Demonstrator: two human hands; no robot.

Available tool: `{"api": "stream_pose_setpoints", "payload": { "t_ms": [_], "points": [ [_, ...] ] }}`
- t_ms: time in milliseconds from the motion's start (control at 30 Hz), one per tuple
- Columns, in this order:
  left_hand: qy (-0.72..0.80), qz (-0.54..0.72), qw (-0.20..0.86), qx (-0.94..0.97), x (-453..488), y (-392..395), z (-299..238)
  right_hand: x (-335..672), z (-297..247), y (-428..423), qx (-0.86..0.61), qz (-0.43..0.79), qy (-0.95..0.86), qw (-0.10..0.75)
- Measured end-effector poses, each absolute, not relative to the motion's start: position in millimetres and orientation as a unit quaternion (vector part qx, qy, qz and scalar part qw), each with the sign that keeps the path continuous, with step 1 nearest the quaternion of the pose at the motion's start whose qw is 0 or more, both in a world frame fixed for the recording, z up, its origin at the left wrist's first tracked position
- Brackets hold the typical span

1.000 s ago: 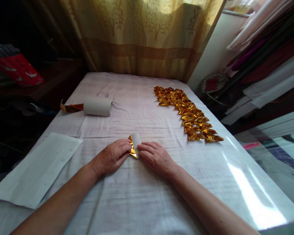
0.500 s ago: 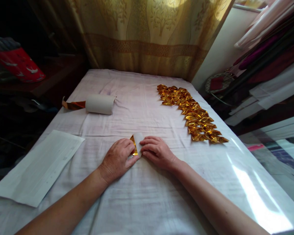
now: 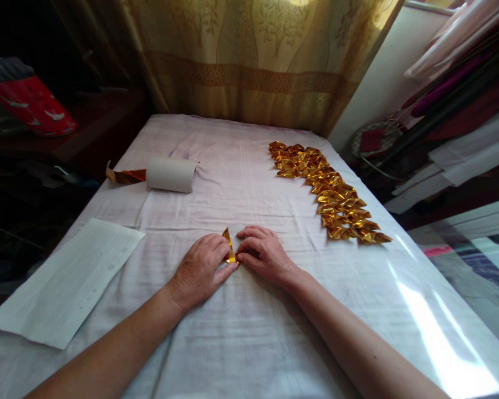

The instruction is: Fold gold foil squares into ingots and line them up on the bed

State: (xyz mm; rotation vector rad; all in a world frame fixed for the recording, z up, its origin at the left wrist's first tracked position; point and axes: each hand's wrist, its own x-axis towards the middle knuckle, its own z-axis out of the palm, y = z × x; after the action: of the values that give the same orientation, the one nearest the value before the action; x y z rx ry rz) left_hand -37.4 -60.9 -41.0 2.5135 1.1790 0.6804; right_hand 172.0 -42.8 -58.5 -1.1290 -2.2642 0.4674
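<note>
A small piece of gold foil paper with a whitish back lies on the sheet between my hands, partly hidden by my fingers. My left hand pins its left side, fingers curled and thumb pressed near the lower corner. From the right, my right hand bends its fingers over the other edge, with the fingertips on the paper. Off to the right, folded gold foil pieces stand in overlapping rows.
A pale cardboard roll with a foil strip lies at the back left. Nearer, a white sheet of paper rests on the cloth-covered surface. A red container stands on a dark cabinet. A curtain hangs behind.
The pale side of the foil paper shows less than before, and its gold part looks narrower. My right fingers have shifted slightly; my left hand stays in nearly the same place.
</note>
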Motion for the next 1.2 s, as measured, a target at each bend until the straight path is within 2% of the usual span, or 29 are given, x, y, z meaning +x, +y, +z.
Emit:
{"api": "stream_pose_setpoints", "payload": {
  "t_ms": [500, 767, 967, 1100, 1200],
  "points": [
    [0.45, 0.218, 0.111, 0.859, -27, -63, -42, 172, -58, -42, -0.436, 0.178, -0.838, 0.277],
    [0.458, 0.21, 0.115, 0.856, -26, -63, -39, 176, -60, -33, -0.405, 0.192, -0.836, 0.317],
    [0.461, 0.207, 0.116, 0.855, -26, -63, -39, 175, -69, -32, -0.411, 0.147, -0.824, 0.362],
    [0.416, 0.226, 0.147, 0.868, -34, -58, -39, 176, -74, -30, -0.452, 0.114, -0.801, 0.376],
    [0.376, 0.22, 0.182, 0.881, -43, -52, -37, 176, -74, -29, -0.48, 0.111, -0.795, 0.353]
  ]
}}
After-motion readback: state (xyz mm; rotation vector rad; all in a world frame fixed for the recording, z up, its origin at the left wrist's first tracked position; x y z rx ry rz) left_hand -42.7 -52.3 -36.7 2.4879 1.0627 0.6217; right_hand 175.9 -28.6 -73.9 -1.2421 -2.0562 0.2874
